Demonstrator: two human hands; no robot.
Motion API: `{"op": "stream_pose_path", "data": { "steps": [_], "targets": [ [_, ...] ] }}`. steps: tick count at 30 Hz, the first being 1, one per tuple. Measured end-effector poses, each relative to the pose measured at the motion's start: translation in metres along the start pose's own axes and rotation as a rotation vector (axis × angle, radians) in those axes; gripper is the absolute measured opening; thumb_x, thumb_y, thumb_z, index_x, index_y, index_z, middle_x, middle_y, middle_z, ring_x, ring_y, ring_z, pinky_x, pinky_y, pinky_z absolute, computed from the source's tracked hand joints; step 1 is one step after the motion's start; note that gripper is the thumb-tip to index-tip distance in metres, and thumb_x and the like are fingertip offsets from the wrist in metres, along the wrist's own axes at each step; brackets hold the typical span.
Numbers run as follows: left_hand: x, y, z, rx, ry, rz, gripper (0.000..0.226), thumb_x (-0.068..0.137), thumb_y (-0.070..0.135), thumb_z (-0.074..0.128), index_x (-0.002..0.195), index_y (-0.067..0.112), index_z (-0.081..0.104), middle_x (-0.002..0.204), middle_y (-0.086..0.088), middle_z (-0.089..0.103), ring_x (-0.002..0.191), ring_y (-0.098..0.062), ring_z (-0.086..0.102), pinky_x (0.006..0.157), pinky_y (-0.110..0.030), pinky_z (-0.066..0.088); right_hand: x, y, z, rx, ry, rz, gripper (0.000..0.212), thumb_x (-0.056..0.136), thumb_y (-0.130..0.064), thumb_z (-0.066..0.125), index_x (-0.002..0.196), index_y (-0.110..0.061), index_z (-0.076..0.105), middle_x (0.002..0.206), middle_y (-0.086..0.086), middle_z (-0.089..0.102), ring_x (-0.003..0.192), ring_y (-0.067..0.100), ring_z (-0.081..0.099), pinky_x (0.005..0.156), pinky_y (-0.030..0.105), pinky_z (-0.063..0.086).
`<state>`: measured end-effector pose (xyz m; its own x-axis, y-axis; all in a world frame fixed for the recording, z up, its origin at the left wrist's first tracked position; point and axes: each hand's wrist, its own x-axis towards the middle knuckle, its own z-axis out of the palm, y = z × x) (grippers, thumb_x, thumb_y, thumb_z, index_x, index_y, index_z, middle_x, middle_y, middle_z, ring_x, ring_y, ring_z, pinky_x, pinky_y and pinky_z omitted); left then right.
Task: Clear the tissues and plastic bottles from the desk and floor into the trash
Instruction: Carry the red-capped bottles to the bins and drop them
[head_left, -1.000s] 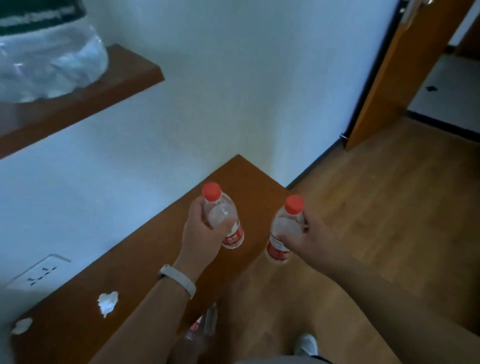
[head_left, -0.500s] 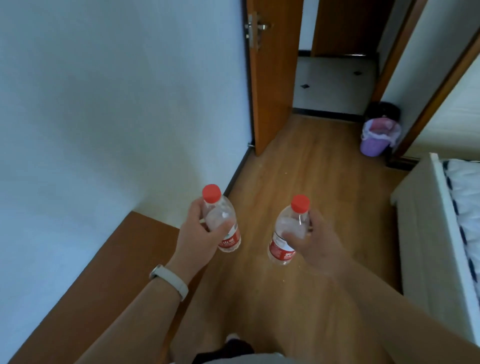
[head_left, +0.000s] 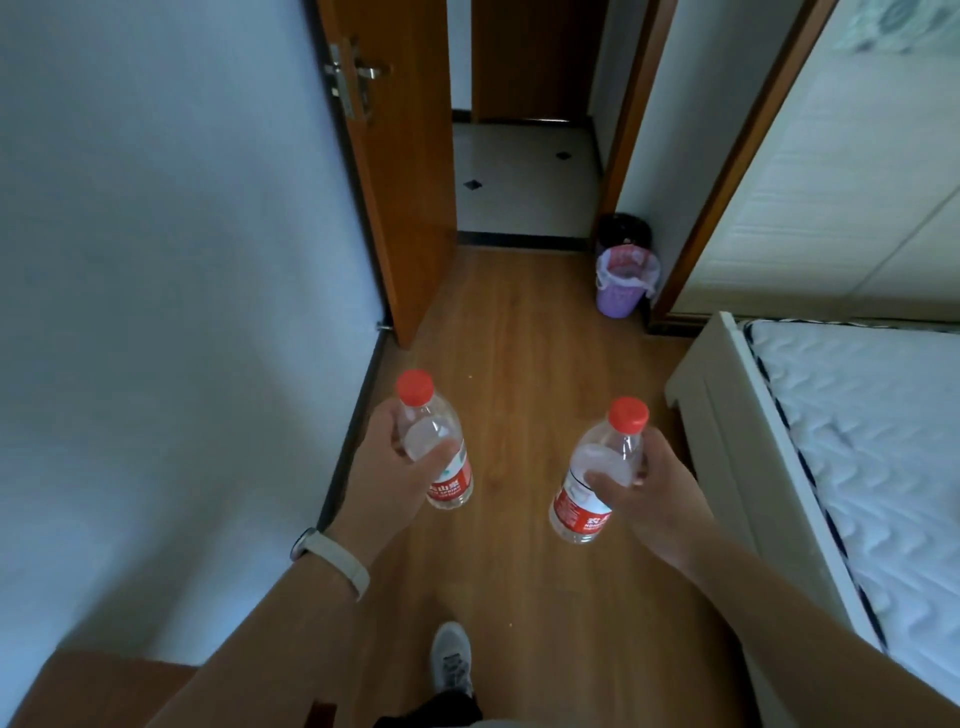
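Observation:
My left hand (head_left: 387, 483) grips a clear plastic bottle (head_left: 441, 457) with a red cap and red label, held upright over the wooden floor. My right hand (head_left: 652, 499) grips a second bottle (head_left: 589, 493) of the same kind, tilted slightly left. A purple trash bin (head_left: 623, 288) lined with a white bag stands far ahead on the floor, beside a door frame. A black bin (head_left: 623, 231) sits just behind it. No tissues are in sight.
A white wall runs along the left. An open wooden door (head_left: 400, 171) stands ahead left. A bed (head_left: 852, 467) with a white mattress fills the right side. A corner of the brown desk (head_left: 104, 691) shows at bottom left. My shoe (head_left: 452, 657) is on the floor.
The view has swung right, away from the desk and its tissues, toward the doorway and bins. Both hands still hold their bottles; the desk has slid to the bottom left.

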<state>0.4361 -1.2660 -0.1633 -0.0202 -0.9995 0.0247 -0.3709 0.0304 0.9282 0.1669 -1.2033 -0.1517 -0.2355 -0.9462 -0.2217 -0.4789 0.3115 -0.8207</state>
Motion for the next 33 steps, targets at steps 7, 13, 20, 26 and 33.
{"op": "stream_pose_path", "data": {
  "steps": [7, 13, 20, 26, 33],
  "targets": [
    [0.129, -0.007, 0.004, -0.060, -0.170, 0.052, 0.049, 0.079, 0.039, 0.078, 0.118, 0.022, 0.055, 0.106, 0.006, 0.065, 0.101, -0.017, 0.065, 0.090, -0.043, 0.057, 0.074, -0.039, -0.004, -0.034, 0.155, 0.030, 0.042, 0.078, -0.031, 0.074, 0.112, -0.038, 0.050, 0.100, -0.014, 0.065, 0.088, 0.005, 0.063, 0.076, 0.032, 0.054],
    [0.190, -0.001, 0.031, -0.125, -0.244, 0.079, 0.052, 0.077, 0.038, 0.077, 0.117, 0.013, 0.056, 0.106, 0.000, 0.065, 0.100, -0.019, 0.066, 0.085, -0.042, 0.059, 0.113, -0.039, -0.015, -0.041, 0.230, 0.095, 0.039, 0.077, -0.034, 0.073, 0.105, -0.043, 0.048, 0.098, -0.011, 0.065, 0.087, 0.007, 0.064, 0.080, 0.040, 0.056],
    [0.266, 0.003, 0.091, -0.066, -0.282, 0.047, 0.058, 0.075, 0.045, 0.077, 0.123, 0.025, 0.051, 0.109, 0.010, 0.063, 0.103, -0.014, 0.065, 0.083, -0.031, 0.059, 0.209, -0.026, -0.045, -0.011, 0.248, 0.102, 0.043, 0.078, -0.033, 0.074, 0.110, -0.042, 0.046, 0.100, -0.014, 0.063, 0.089, 0.005, 0.062, 0.077, 0.032, 0.054],
    [0.351, 0.022, 0.138, 0.007, -0.239, 0.020, 0.046, 0.081, 0.034, 0.077, 0.119, 0.023, 0.052, 0.106, 0.008, 0.064, 0.099, -0.010, 0.065, 0.084, -0.031, 0.058, 0.333, -0.014, -0.075, 0.049, 0.186, 0.078, 0.044, 0.077, -0.032, 0.075, 0.112, -0.031, 0.048, 0.101, -0.010, 0.062, 0.089, 0.009, 0.063, 0.075, 0.032, 0.053],
    [0.445, 0.079, 0.216, 0.049, -0.237, 0.035, 0.042, 0.082, 0.022, 0.077, 0.115, 0.025, 0.053, 0.104, 0.008, 0.064, 0.097, -0.013, 0.065, 0.082, -0.030, 0.056, 0.450, -0.014, -0.158, 0.089, 0.193, 0.026, 0.044, 0.081, -0.031, 0.074, 0.114, -0.033, 0.045, 0.100, -0.013, 0.061, 0.088, 0.005, 0.061, 0.068, 0.021, 0.048]
  ]
}}
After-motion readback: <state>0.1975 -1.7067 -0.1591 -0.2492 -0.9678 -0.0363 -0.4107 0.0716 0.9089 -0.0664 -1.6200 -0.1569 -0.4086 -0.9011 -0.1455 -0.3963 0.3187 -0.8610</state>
